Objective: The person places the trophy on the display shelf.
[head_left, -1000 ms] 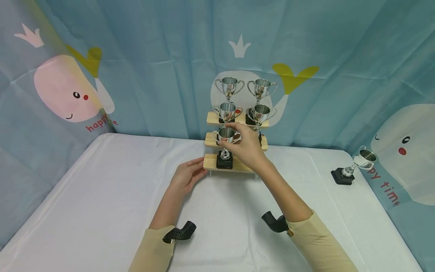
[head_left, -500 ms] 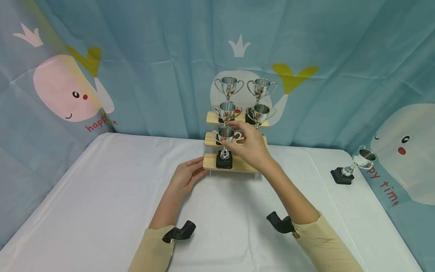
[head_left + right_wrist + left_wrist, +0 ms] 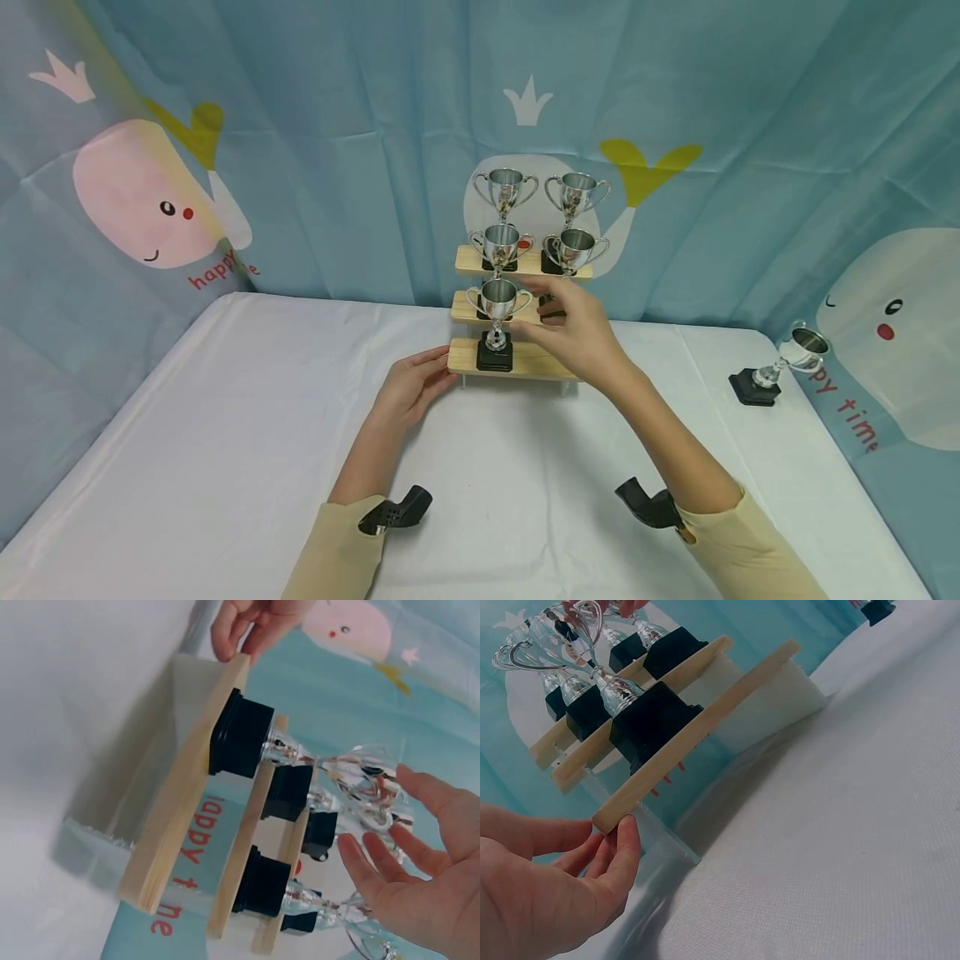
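Observation:
A three-tier wooden display stand [image 3: 540, 362] holds several silver trophy cups on black bases. On the left of its lowest tier stands a trophy [image 3: 497, 302], upright. My left hand [image 3: 414, 385] pinches the left end of that tier, thumb on one side and fingers on the other, as the left wrist view shows around the board [image 3: 697, 731]. Just right of the front trophy is my right hand [image 3: 573, 329], its fingers apart and holding nothing. In the right wrist view the right hand [image 3: 427, 862] is spread beside the cups, partly covering one behind it.
Another trophy [image 3: 756, 388] stands on the white-covered table [image 3: 225, 467] at the far right. A blue curtain [image 3: 330, 150] with printed whales hangs close behind the stand. Clear supports [image 3: 90, 844] carry the tiers.
My right hand has let go of the front trophy and drawn back to the right, fingers opening. The trophy stays on the lowest tier. My left hand keeps its place.

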### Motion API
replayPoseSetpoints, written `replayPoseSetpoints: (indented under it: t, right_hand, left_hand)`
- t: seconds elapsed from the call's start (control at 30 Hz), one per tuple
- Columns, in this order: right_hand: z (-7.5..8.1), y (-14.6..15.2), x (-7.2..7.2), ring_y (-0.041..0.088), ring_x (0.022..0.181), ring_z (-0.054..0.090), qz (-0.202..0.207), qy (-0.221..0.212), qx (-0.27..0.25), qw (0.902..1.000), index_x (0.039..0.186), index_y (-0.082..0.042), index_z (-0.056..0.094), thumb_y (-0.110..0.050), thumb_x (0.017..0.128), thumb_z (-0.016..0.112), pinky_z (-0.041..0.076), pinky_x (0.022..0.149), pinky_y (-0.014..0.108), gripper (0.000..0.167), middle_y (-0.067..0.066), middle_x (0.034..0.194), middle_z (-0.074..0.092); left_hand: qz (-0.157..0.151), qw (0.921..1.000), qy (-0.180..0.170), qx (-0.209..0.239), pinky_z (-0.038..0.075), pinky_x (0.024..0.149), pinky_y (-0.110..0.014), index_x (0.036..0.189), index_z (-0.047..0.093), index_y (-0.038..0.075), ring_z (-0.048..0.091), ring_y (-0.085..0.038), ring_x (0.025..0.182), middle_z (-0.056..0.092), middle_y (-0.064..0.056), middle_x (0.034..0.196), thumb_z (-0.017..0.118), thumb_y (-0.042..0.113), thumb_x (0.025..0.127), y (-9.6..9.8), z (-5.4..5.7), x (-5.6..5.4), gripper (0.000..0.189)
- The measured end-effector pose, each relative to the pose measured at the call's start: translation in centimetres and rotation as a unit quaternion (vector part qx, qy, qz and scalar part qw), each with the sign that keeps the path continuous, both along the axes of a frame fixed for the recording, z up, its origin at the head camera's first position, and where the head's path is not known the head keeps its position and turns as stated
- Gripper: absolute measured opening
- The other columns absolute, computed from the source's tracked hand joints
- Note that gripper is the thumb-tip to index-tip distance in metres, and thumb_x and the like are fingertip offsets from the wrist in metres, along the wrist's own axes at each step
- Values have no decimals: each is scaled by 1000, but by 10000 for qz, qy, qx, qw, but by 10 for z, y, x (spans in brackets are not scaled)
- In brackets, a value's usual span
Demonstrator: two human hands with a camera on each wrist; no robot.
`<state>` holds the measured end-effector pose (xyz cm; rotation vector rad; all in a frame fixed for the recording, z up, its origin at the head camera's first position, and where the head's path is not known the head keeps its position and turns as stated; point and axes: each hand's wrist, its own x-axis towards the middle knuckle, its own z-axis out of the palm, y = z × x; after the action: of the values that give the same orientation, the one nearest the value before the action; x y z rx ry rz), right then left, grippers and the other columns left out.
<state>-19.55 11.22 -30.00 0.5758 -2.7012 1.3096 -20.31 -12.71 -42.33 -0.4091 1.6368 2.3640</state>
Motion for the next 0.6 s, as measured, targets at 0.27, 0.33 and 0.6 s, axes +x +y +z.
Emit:
replayPoseSetpoints:
  t: [0.27, 0.33, 0.6]
  right_hand:
    - [-2, 16, 7, 43, 122, 63, -28, 38, -11, 10000, 147, -2, 57, -13, 97, 80, 58, 105, 51, 57, 23, 141, 59]
    - [-3, 20, 9, 43, 122, 63, -61, 47, 2, 10000, 147, -1, 57, -13, 97, 79, 58, 105, 52, 56, 24, 141, 59]
    - [-6, 39, 16, 43, 121, 63, -253, 183, 155, 9994, 146, 1, 58, -12, 96, 80, 59, 104, 51, 56, 25, 139, 61]
  left_hand:
    - [12, 10000, -9, 29, 58, 102, -26, 154, 46, -9, 51, -30, 136, 47, -26, 156, 46, 2, 112, -1, 1, 0, 43]
    - [2, 10000, -2, 30, 56, 105, -28, 154, 45, -9, 51, -30, 136, 47, -27, 156, 46, 2, 112, -1, 0, 0, 43]
    - [5, 10000, -14, 23, 56, 106, -29, 154, 46, -8, 51, -29, 136, 46, -26, 156, 46, 2, 112, -1, 0, 0, 43]
